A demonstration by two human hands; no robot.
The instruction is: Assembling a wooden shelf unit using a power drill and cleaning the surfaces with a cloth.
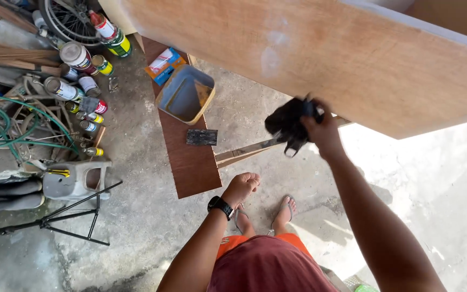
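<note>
My right hand [324, 131] grips a crumpled black cloth [290, 124] against the lower edge of a large brown wooden board [320, 48] that fills the upper right. My left hand [241, 187] hangs loosely curled at my side, holding nothing, with a black watch on its wrist. It hovers over the concrete floor near the end of a dark brown plank [190, 157]. My feet in sandals stand just below.
On the plank lie a square blue container [186, 94], a dark sanding block [201, 137] and an orange-blue packet [164, 64]. Several spray cans [80, 89], green hose [6, 130], a wheel and a black tripod [60, 219] crowd the left.
</note>
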